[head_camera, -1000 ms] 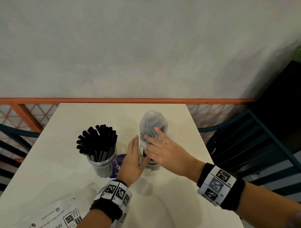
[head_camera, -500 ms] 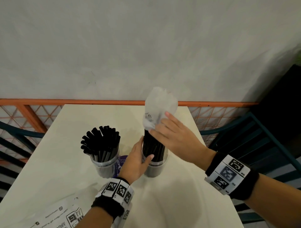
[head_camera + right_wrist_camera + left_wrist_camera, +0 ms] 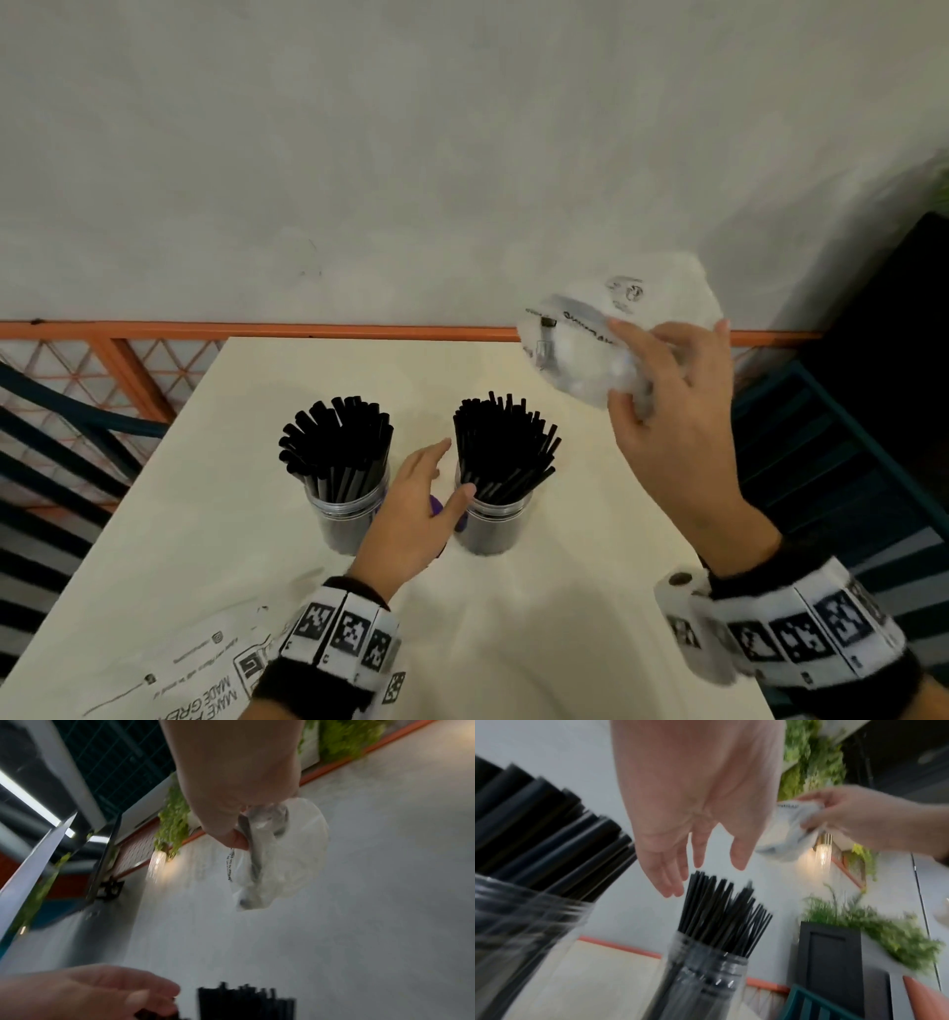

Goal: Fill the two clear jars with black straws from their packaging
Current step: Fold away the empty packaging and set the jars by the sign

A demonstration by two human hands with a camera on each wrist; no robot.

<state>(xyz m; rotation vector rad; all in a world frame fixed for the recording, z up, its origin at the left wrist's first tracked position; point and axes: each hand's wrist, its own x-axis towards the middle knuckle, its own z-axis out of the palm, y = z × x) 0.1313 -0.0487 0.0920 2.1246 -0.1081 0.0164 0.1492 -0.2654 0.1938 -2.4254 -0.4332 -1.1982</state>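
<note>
table [image 3: 565, 642] | right hand [image 3: 678, 442] grip holding empty wrapper [image 3: 580, 354], raised beyond right jar [image 3: 490, 529] | left hand [image 3: 411, 519] grip wide

Two jars [image 3: 346, 519] [image 3: 492, 524] side by side — straws [image 3: 506, 452] inside.

Two clear plastic jars upright side by side on table: left jar [image 3: 345, 519] packed with thick black straws [image 3: 336, 444], right jar [image 3: 492, 524] with thin black straws [image 3: 500, 447]. Crumpled clear plastic packaging [image 3: 590, 349] empty, aloft right.
</note>
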